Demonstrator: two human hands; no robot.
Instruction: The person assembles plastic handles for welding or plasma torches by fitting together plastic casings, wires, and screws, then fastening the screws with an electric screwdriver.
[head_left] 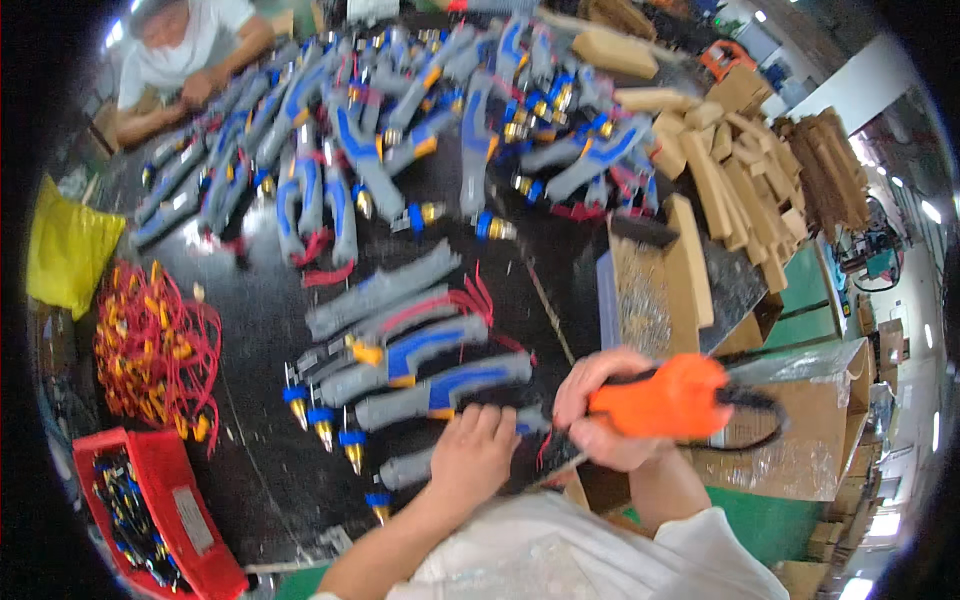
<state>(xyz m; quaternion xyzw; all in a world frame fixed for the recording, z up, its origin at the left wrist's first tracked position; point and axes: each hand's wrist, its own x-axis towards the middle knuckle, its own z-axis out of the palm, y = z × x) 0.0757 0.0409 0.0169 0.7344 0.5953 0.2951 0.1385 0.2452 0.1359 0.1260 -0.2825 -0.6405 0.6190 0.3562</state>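
My right hand (612, 418) is wrapped round an orange power screwdriver (660, 398), its front end pointing left. My left hand (474, 448) lies over a grey and blue torch handle (408, 468) at the table's near edge, fingers closed down on it. The screwdriver's tip is close to the right end of this handle; contact cannot be made out. Beyond it, several similar handles lie in a row, among them a grey and blue one (450, 388) and an opened half shell (385, 290). Blue and brass connectors (353, 448) stick out at their left ends.
Red wires with orange triggers (150, 345) are heaped at left, above a red bin (165, 500) of small connectors. Many more handles (370, 165) cover the far table. A cardboard box of screws (645, 285) and wooden blocks (735, 190) stand right. Another person (190, 60) sits far left.
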